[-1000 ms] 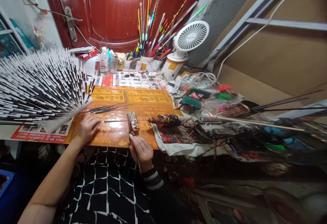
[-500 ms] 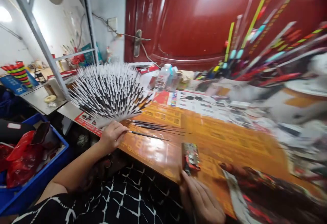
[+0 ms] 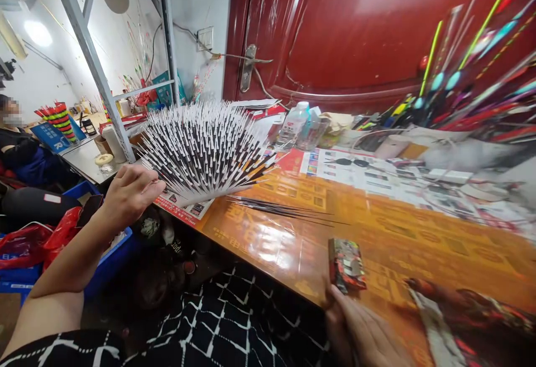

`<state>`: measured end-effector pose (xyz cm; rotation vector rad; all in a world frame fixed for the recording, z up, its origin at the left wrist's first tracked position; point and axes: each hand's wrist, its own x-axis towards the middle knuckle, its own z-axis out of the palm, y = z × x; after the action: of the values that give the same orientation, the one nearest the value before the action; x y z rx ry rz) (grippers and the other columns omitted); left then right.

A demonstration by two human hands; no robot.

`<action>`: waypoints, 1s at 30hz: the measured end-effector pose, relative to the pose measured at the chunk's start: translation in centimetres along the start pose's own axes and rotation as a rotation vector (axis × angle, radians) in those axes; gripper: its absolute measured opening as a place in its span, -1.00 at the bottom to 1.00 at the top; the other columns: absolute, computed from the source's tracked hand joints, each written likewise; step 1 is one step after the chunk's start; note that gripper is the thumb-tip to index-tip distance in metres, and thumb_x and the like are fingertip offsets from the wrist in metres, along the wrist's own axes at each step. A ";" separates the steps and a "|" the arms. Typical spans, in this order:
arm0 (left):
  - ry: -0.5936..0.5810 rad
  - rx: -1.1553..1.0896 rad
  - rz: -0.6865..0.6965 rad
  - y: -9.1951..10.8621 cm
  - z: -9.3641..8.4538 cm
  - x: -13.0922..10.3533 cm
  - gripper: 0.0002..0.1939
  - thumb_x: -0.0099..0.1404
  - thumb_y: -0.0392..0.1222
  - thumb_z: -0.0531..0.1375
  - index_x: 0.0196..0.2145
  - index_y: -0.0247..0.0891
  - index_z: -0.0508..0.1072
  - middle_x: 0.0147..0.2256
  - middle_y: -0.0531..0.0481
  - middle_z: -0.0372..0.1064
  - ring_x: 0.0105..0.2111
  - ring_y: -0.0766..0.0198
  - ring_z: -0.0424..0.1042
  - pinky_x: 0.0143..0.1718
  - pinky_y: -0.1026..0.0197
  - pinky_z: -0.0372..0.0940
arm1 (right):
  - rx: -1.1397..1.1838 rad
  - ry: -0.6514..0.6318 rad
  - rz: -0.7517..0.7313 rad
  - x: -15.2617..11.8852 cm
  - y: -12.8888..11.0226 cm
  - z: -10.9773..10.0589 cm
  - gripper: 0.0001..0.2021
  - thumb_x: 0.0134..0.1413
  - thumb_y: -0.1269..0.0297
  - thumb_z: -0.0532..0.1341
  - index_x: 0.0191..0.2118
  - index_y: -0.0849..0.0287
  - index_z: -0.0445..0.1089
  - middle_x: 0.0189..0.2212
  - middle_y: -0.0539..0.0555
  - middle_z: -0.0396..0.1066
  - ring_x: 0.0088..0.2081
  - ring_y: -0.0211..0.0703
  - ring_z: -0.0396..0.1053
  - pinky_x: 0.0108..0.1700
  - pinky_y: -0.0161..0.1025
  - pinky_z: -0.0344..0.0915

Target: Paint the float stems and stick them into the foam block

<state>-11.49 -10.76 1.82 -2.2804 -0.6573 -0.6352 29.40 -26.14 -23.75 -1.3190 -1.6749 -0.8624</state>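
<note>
A dense fan of thin dark sticks with white tips [image 3: 209, 149] stands upright on the table's left part. My left hand [image 3: 136, 194] is at its lower left edge, fingers pinched; what they hold is too small to make out. Several thin dark sticks [image 3: 276, 208] lie loose on the orange tabletop, right of the fan. My right hand [image 3: 368, 328] rests at the table's front edge with its fingers stretched out, holding nothing visible. Just beyond its fingertips lies a small block smeared with paint [image 3: 347, 265].
Paint-stained cloth [image 3: 473, 311] lies at the front right. Farther back are a plastic bottle [image 3: 293, 124], printed sheets [image 3: 355, 168] and bright floats [image 3: 460, 82]. A metal frame post [image 3: 90, 60] rises at the left, above a blue bin [image 3: 113, 261]. A person [image 3: 19, 149] sits far left.
My left hand has moved left and up from the front of the fan to its left edge. The stick it held over the table no longer shows there. The view has turned left.
</note>
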 end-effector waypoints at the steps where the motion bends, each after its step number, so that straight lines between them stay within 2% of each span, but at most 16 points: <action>1: 0.000 0.031 0.008 -0.2 0.3 0.2 -0.79 0.46 -0.28 0.13 -0.05 -0.08 0.51 -0.14 -0.07 0.48 -0.07 0.12 0.32 -0.05 0.05 0.26 | 0.008 -0.016 -0.002 -0.1 0.0 0.0 -0.35 0.20 0.46 0.28 0.38 0.13 0.19 -0.19 0.12 0.60 -0.30 -0.07 0.57 -0.08 -0.18 0.46; 7: 0.101 0.109 0.041 -1.2 2.2 1.0 -0.80 0.45 -0.34 0.11 -0.12 -0.12 0.50 -0.18 -0.07 0.45 -0.10 0.14 0.30 -0.09 0.08 0.20 | 0.006 0.003 0.028 -0.3 0.1 0.1 -0.36 0.21 0.48 0.27 0.38 0.07 0.20 -0.23 0.08 0.61 -0.33 -0.08 0.56 -0.12 -0.18 0.46; 12: 0.085 0.049 -0.008 -1.4 3.3 1.1 -0.79 0.46 -0.33 0.09 -0.13 -0.09 0.50 -0.19 -0.07 0.43 -0.10 0.13 0.29 -0.08 0.06 0.19 | -0.011 0.007 0.008 0.2 0.1 0.0 -0.32 0.19 0.43 0.28 0.39 -0.03 0.16 -0.27 0.06 0.61 -0.37 -0.02 0.58 -0.23 -0.15 0.50; 18: 0.046 0.066 0.010 -1.6 4.8 1.3 -0.74 0.47 -0.34 0.04 -0.14 -0.13 0.51 -0.20 -0.08 0.42 -0.10 0.12 0.29 -0.05 0.04 0.22 | 0.012 0.011 0.035 -0.3 0.2 0.4 -0.30 0.19 0.43 0.29 0.39 -0.08 0.16 -0.27 0.09 0.61 -0.38 0.00 0.58 -0.26 -0.08 0.52; 22: 0.042 -0.007 -0.007 -1.4 6.0 1.4 -0.76 0.45 -0.34 0.06 -0.16 -0.14 0.52 -0.22 -0.09 0.41 -0.10 0.10 0.28 -0.06 0.03 0.20 | 0.029 0.058 0.037 -0.8 0.4 0.9 -0.37 0.21 0.41 0.28 0.36 -0.04 0.22 -0.28 0.10 0.61 -0.40 0.00 0.57 -0.28 -0.07 0.50; 25: 0.067 0.023 0.001 -1.4 6.7 1.4 -0.80 0.44 -0.33 0.10 -0.21 -0.18 0.52 -0.24 -0.09 0.41 -0.11 0.08 0.29 -0.10 0.04 0.21 | 0.021 0.041 0.027 -0.8 0.6 0.8 -0.35 0.20 0.44 0.28 0.37 0.00 0.21 -0.26 0.10 0.61 -0.37 -0.04 0.58 -0.22 -0.12 0.50; 30: 0.110 -0.028 -0.074 -1.9 6.0 0.5 -0.78 0.40 -0.29 0.15 -0.11 -0.12 0.57 -0.21 -0.09 0.44 -0.13 0.06 0.34 -0.08 0.01 0.29 | -0.004 -0.039 0.017 0.1 0.0 0.3 -0.26 0.16 0.51 0.30 0.41 0.09 0.12 -0.20 0.14 0.60 -0.28 -0.05 0.59 -0.14 -0.18 0.51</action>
<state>-10.71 -5.14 -0.96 -2.2377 -0.6852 -0.8037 29.36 -25.86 -23.81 -1.3589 -1.6905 -0.8356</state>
